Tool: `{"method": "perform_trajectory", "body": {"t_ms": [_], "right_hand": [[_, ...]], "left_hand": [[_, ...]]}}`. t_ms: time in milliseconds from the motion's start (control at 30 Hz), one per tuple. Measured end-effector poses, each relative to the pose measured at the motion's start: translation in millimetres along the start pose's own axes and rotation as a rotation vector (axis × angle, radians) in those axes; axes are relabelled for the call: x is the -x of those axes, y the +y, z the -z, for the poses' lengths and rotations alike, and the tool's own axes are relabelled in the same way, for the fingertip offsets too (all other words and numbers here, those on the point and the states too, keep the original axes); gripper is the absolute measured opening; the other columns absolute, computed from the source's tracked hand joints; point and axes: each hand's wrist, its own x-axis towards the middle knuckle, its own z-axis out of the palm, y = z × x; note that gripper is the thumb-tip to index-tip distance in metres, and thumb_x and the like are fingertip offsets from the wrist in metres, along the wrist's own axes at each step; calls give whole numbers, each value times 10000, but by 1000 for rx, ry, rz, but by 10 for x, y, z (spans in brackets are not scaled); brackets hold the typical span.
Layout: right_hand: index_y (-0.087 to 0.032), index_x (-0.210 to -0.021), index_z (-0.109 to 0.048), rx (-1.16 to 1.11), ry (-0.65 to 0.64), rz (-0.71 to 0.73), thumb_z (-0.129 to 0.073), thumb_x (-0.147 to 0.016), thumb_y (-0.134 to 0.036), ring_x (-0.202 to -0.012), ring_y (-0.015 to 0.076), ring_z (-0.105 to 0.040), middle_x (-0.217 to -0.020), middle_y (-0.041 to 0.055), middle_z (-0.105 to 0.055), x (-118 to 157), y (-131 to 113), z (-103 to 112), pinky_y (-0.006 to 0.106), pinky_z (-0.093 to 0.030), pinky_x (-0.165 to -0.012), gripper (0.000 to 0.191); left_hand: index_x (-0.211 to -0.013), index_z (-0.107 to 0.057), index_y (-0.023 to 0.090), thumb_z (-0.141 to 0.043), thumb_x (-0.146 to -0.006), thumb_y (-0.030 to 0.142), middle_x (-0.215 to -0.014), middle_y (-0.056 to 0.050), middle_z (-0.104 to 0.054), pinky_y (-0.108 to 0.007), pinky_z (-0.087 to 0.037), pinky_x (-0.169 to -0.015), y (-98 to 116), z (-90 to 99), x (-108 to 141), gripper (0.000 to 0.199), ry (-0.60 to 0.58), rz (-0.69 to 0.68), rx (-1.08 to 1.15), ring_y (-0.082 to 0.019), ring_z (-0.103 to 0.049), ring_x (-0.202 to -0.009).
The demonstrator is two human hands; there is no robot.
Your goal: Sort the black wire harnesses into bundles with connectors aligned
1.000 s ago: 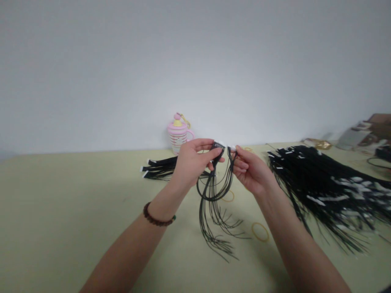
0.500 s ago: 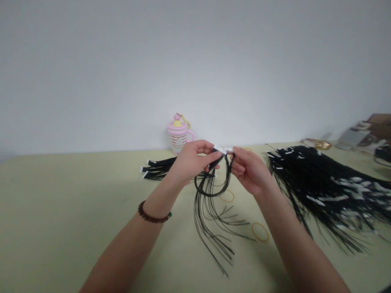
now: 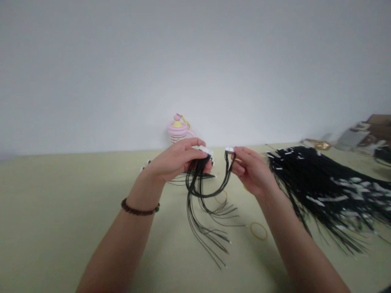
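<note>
Between thumb and fingers, my left hand (image 3: pixel 180 158) pinches a wide white connector (image 3: pixel 205 151) with many thin black wires hanging from it. A smaller white connector (image 3: pixel 229 150) is gripped by my right hand (image 3: pixel 249 167). Black wires (image 3: pixel 214 195) loop down between the two connectors, which are apart. The other wires' loose ends (image 3: pixel 214 240) spread toward the front, over the table. Behind my left hand lie more black cables (image 3: pixel 207 176), partly hidden.
A large pile of black cables (image 3: pixel 317 179) with white connectors lies at the right. A pink and white cup (image 3: pixel 177 132) stands by the wall. Yellow rubber bands (image 3: pixel 258 231) lie on the pale table (image 3: pixel 61 211). Boxes (image 3: pixel 378 126) sit at the far right.
My left hand has moved left with the wide connector, widening the gap to the small one. The hanging wires have shifted left too. My right hand has hardly moved.
</note>
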Motion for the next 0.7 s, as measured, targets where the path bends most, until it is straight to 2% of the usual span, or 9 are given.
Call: {"method": "perform_trajectory", "body": {"t_ms": [100,167,300,433,533,700], "right_hand": [[-140,-644,-545,57,-16,24,-669,-720,-291,-359,5,-344,-508,-60,-466,19,12,-21,162,-174,-359,210],[-146,-649,-552,101,-14,53,-687,-695,-317,-348,9,-367,-517,-53,-497,36,19,-33,164,-173,-351,223],[-155,-671,-571,185,-32,90,-688,-692,-349,-326,19,-372,-470,-64,-483,74,20,-52,163,-192,-340,228],[-159,-681,-580,214,-20,127,-676,-709,-352,-316,22,-374,-459,-66,-489,97,14,-66,159,-208,-330,217],[-157,-684,-593,209,-26,126,-676,-707,-345,-306,22,-377,-469,-58,-510,105,19,-82,158,-200,-317,207],[-149,-787,-668,166,-42,108,-645,-737,-310,-297,14,-361,-491,-44,-540,129,7,-120,159,-160,-305,170]], "left_hand": [[-898,-487,160,-569,-790,196,-542,50,-490,-176,-338,-489,-52,-72,-37,140,-2,-6,-71,-61,-461,-493],[-903,-536,154,-625,-763,267,-533,58,-457,-164,-267,-441,-99,-125,-77,201,11,-6,-208,-42,-394,-461],[-871,-619,134,-676,-707,363,-627,20,-520,-174,-258,-433,-157,-209,-135,288,142,-60,-368,-43,-397,-485],[-805,-650,116,-659,-714,376,-499,34,-457,-189,-230,-437,-127,-250,-125,276,241,-61,-391,-50,-356,-453],[-706,-629,109,-633,-737,311,-442,39,-433,-197,-215,-444,-85,-268,-104,204,222,-49,-373,-48,-340,-434],[-587,-538,120,-605,-751,260,-423,48,-411,-195,-216,-439,-102,-271,-112,225,110,-31,-153,-35,-335,-412]]}}
